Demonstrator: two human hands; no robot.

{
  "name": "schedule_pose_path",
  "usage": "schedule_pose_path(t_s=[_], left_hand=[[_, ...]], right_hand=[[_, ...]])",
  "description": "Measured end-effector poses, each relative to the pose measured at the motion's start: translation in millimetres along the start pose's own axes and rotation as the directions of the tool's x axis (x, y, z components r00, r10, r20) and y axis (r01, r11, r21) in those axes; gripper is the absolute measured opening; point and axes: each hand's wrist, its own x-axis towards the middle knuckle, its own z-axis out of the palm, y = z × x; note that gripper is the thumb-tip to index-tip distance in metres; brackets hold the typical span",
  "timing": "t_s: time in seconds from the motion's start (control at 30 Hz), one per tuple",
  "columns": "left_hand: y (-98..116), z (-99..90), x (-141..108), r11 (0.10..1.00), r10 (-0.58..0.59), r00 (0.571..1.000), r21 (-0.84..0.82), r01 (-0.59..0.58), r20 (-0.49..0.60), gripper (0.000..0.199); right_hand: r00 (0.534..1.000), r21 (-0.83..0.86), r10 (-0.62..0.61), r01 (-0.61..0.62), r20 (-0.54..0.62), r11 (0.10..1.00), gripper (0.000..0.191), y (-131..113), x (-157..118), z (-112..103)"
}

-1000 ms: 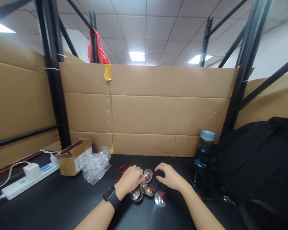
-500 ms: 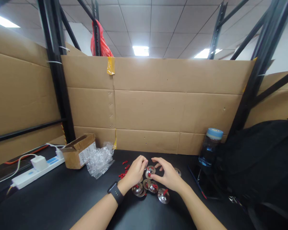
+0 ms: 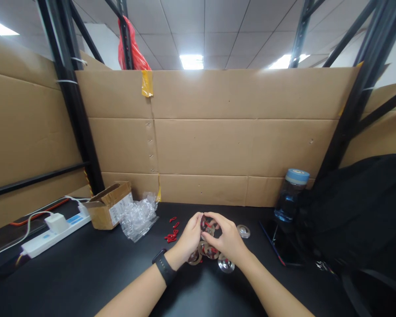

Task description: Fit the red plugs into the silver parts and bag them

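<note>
My left hand (image 3: 191, 233), with a dark watch on its wrist, is closed on the edge of a small metal disc (image 3: 203, 223) held upright. My right hand (image 3: 225, 232) faces it from the right, its thumb and forefinger curled around the disc's right side; a bit of red shows between the fingers. Below the hands lie several shiny metal discs (image 3: 212, 252) with red loops, partly overlapping. One disc (image 3: 226, 263) lies nearest me, and another (image 3: 243, 231) lies right of my right hand. Several red loops (image 3: 172, 236) lie left of my left hand.
At the left are a white power strip (image 3: 57, 235), an open cardboard box (image 3: 102, 211) and crumpled clear plastic (image 3: 140, 218). At the right are a blue-lidded bottle (image 3: 287, 198), a dark flat device (image 3: 280, 244) and a black bag (image 3: 356, 220). Cardboard walls (image 3: 201, 145) stand behind.
My hands have come together around one disc, which now stands upright between them. My right fingers have closed in. The view has shifted slightly, and the disc at the right shows more fully.
</note>
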Motion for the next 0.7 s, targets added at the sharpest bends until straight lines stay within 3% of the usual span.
schedule_pose_path(t_s=[0.1,0.27,0.5,0.63,0.7], left_hand=[[-1.6,2.7,-0.7,0.995,-0.06,0.998,-0.077,0.06,0.003,0.041],[3.0,-7.8,3.4,0.997,-0.07,0.989,-0.016,0.073,0.127,0.031],[14.2,-20.4,5.7,0.995,-0.086,0.959,-0.021,0.095,0.268,0.03],[14.5,-25.4,5.8,0.993,-0.107,0.935,-0.01,0.117,0.337,0.036],[12.6,-29.2,7.4,0.992,-0.117,0.922,0.009,0.122,0.369,0.036]], right_hand=[[1.0,-0.016,0.011,-0.011,-0.016,1.0,0.049,-3.4,1.2,-2.9],[1.0,-0.014,0.029,-0.029,-0.007,0.999,0.056,-4.5,3.6,-11.2],[0.999,-0.01,0.034,-0.034,0.038,0.999,0.045,-3.6,5.0,-17.5],[0.995,0.013,0.069,-0.07,0.066,0.997,0.064,-1.1,2.9,-16.3],[0.994,-0.011,0.058,-0.057,0.096,0.998,0.063,-0.4,1.9,-16.4]])
